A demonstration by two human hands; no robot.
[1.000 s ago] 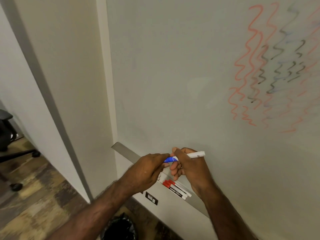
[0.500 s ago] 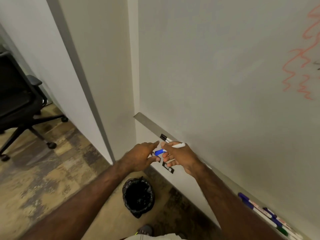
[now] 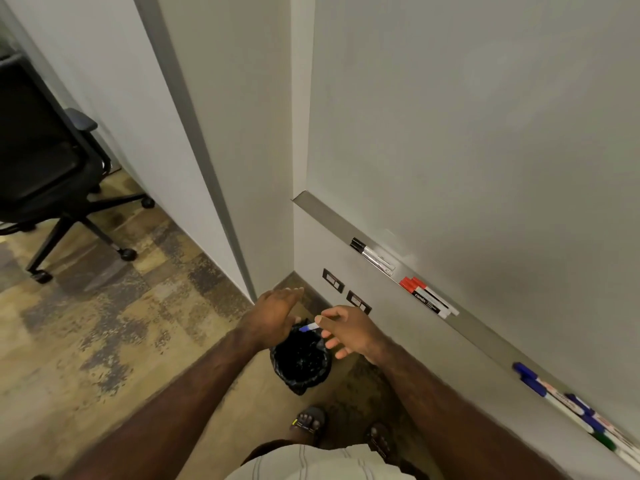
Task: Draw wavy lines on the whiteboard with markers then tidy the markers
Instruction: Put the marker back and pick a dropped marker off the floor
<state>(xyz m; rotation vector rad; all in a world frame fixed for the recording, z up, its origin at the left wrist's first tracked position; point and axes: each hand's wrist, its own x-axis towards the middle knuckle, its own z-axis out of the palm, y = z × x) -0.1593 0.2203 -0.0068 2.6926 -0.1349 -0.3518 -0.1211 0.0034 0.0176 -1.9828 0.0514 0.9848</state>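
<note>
A blue-capped white marker hangs over the black bin. My right hand pinches its white end at the thumb tip, with the other fingers spread. My left hand hovers just left of the marker, fingers straight and holding nothing. The whiteboard fills the right side, and no drawn lines show in this view. Its metal tray carries a black-capped marker, red-capped markers, and blue and green ones at the far right.
A black office chair stands on castors at the left. A white partition wall meets the whiteboard wall at the corner. Two wall sockets sit under the tray. My sandalled feet stand on the patterned floor beside the bin.
My view has tilted down and the wavy lines have left the frame. Both hands dropped from the tray to above the bin, and my left hand let go of the blue cap end.
</note>
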